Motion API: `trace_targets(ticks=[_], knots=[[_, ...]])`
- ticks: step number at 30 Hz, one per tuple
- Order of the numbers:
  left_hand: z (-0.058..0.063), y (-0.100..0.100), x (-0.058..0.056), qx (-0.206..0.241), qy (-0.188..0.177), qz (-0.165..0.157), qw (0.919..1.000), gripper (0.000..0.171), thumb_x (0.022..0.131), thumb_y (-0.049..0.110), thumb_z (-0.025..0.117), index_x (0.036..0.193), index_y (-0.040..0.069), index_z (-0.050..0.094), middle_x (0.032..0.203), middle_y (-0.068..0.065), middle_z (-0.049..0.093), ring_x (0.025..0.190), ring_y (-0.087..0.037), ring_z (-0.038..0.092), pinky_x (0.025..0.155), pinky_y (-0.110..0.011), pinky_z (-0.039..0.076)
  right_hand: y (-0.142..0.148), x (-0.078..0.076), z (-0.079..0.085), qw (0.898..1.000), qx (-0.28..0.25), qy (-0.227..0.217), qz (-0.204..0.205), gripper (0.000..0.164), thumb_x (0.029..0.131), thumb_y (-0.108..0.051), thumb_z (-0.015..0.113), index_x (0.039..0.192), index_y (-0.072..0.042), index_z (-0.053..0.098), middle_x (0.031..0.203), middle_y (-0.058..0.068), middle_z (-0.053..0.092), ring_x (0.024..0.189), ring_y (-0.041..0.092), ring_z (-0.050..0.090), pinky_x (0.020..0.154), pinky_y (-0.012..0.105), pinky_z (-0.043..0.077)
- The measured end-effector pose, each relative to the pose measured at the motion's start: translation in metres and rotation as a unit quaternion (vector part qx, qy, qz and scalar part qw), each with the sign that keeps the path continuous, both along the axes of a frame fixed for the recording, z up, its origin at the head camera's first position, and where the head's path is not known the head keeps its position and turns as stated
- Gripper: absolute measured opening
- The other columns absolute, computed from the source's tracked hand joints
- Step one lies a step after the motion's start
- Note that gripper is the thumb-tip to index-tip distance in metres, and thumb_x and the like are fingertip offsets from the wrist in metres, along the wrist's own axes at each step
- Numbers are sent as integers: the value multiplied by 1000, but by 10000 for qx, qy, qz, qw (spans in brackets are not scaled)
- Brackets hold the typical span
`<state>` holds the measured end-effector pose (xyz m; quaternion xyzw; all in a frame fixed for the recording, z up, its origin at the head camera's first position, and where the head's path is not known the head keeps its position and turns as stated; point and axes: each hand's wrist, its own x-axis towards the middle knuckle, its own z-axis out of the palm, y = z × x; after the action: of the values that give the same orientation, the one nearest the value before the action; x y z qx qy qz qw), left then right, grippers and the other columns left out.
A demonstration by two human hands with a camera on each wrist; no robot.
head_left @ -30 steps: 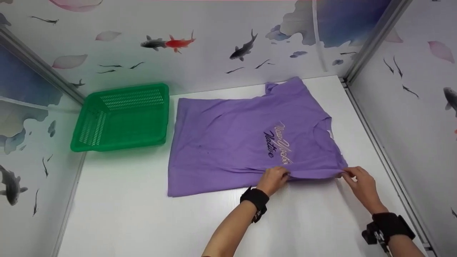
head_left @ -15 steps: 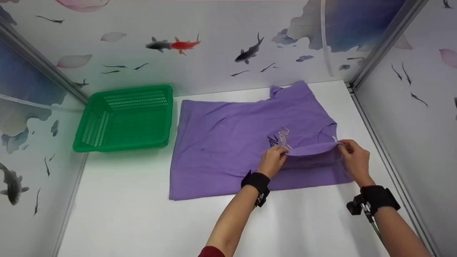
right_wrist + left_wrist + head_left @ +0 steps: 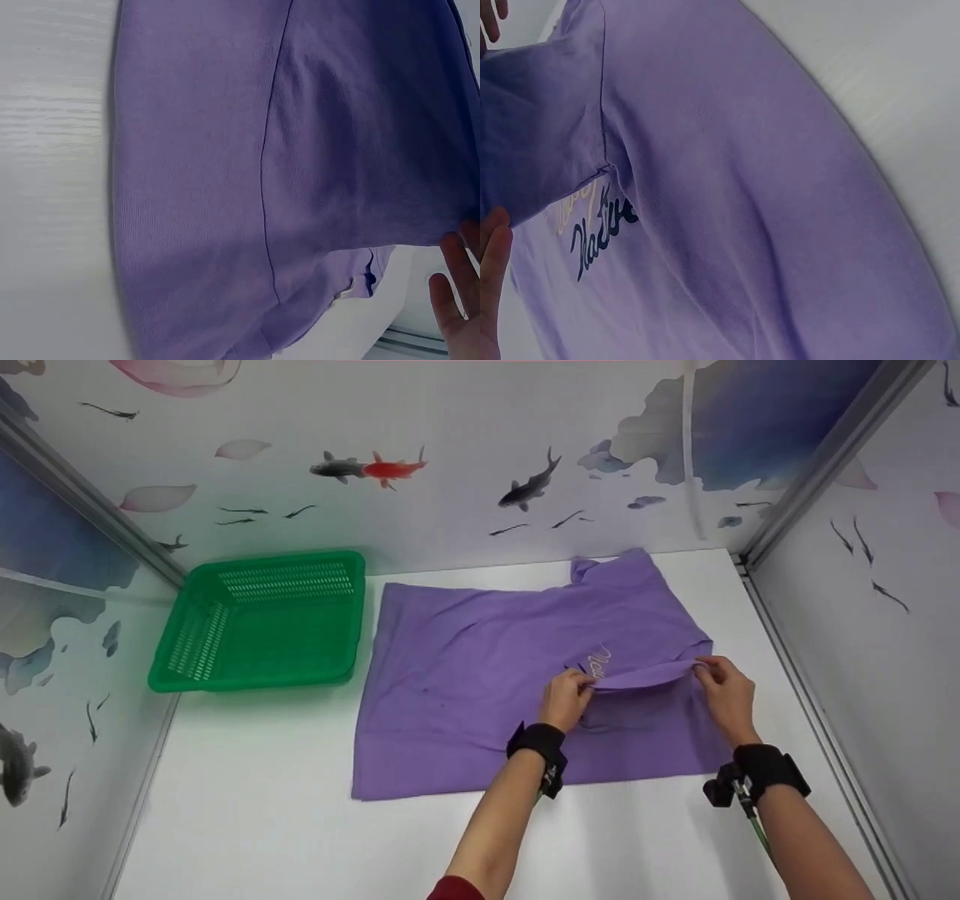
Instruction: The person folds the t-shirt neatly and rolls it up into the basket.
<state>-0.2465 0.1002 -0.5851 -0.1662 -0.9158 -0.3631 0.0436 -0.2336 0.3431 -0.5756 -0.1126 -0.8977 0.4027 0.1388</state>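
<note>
A purple T-shirt [image 3: 465,690] lies spread on the white table, its neck toward the right and its hem to the left. With fingers and thumb, my left hand [image 3: 566,701] pinches one corner of the near sleeve [image 3: 649,676]. My right hand [image 3: 729,697] pinches the other corner, by the collar. Between the hands the sleeve's edge stretches taut, folded over the shirt's front and covering part of the printed lettering [image 3: 601,658]. In the left wrist view dark lettering [image 3: 604,229] shows below the raised sleeve. A seam line [image 3: 264,180] runs along the fabric in the right wrist view.
An empty green plastic basket [image 3: 259,641] stands at the back left, close to the shirt's hem. Printed panels [image 3: 465,517] with fish wall in the back and sides. Bare white table [image 3: 300,840] lies in front of the shirt.
Both hands have carried the sleeve's edge from the near side up and away across the shirt's front. Much of the lettering is now covered. The head view has shifted slightly.
</note>
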Motion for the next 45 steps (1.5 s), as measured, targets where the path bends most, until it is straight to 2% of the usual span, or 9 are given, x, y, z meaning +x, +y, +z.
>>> trace_targets(ticks=[7,11,14,17,19,24,29,37,45], knots=[[-10,2,-6,85,-404,137,9991,16,83,10,64,97,7,70,91,-4,65,82,-12,61,69,-18,47,-5,-12,-11,9976,-8,-637,263,29,91,-16,52,113,3,57,105,25,60,91,24,57,76,28,41],[-49,5,-21,173,-639,-230,9975,31,85,18,62,114,6,63,107,-6,63,99,-14,58,85,-20,43,-8,-18,-13,9899,-192,-1085,894,37,93,-14,48,123,7,46,119,31,49,110,41,47,91,46,37],[-64,7,-28,67,-1135,-487,9923,45,85,20,62,127,8,52,127,-9,51,117,-17,47,97,-21,34,-11,-24,-14,9799,-368,-1425,1344,44,94,-12,46,131,8,35,128,32,40,117,44,40,97,50,32],[-59,8,-25,-4,-1551,-535,9864,52,83,15,63,131,6,46,137,-16,39,126,-24,38,102,-26,31,-14,-29,-17,9741,-417,-1565,1581,49,94,-9,45,135,8,28,133,32,35,120,44,37,99,49,30],[-38,7,-16,-192,-1853,-377,9818,54,80,7,64,130,3,46,139,-20,35,126,-28,36,101,-29,32,-17,-31,-20,9732,-381,-1570,1639,50,93,-6,46,136,8,27,133,33,34,120,45,37,99,49,30],[-22,5,-5,-985,-1731,-83,9799,50,80,10,64,128,6,50,141,-17,32,120,-25,44,96,-27,38,-22,-35,-25,9718,-318,-1565,1735,50,90,2,44,137,7,27,133,32,33,120,44,36,99,49,30],[-25,5,-7,-1597,-1512,134,9754,49,81,18,65,127,11,52,142,-12,32,124,-25,39,98,-42,34,-24,-41,-23,9679,-262,-1599,1921,51,88,7,39,137,9,24,135,32,31,123,45,31,101,50,26],[-26,-15,-3,-1372,-1326,158,9815,42,84,17,60,125,13,54,138,-13,37,127,-28,34,97,-52,30,-29,-37,-21,9685,107,-1546,1950,52,87,3,45,136,9,26,132,34,33,120,47,34,99,52,28],[-26,-80,-2,-1006,-659,517,9914,34,82,13,62,115,8,61,126,-16,49,117,-30,43,95,-47,32,-10,-9,-28,9799,1078,-753,1501,48,83,0,56,128,8,40,122,34,43,111,50,40,92,57,31]])
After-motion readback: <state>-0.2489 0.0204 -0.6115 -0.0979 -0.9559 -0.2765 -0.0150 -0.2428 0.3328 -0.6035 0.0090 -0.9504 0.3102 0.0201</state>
